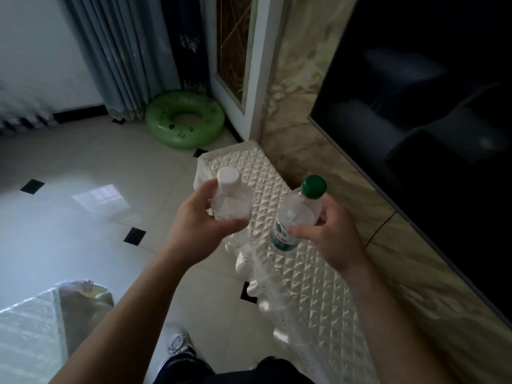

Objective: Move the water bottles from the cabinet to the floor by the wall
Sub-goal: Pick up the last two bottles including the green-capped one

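Note:
My left hand [201, 217] grips a clear water bottle with a white cap [231, 200] around its body. My right hand [331, 231] holds a second clear bottle with a green cap and a green label [295, 217]. Both bottles are upright or slightly tilted, held above the left end of a low white cabinet [304, 273] with a quilted diamond-pattern top. The lower parts of both bottles are partly hidden by my fingers.
A marble-look wall [304, 106] runs behind the cabinet, with a dark TV screen [429, 106] mounted at right. A green swim ring [185, 120] lies on the tiled floor [97, 217] by grey curtains [124, 51]. A table corner under plastic [33, 328] is at bottom left.

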Available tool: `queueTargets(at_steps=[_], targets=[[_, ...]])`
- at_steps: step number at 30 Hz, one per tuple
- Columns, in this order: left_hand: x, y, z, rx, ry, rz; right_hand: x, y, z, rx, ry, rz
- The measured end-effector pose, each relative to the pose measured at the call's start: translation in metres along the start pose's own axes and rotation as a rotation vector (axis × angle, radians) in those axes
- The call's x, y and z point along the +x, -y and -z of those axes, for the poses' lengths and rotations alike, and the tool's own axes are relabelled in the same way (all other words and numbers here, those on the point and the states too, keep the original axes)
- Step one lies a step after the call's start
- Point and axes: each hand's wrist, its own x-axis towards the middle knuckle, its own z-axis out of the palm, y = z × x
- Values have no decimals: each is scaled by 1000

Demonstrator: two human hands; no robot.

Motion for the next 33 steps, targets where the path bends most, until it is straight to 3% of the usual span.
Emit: queueTargets(at_steps=[12,33], targets=[[116,38,164,54,-11,-8,108,73,-156,6,-27,-2],[354,96,351,59,-114,57,377,154,-337,19,59,32]])
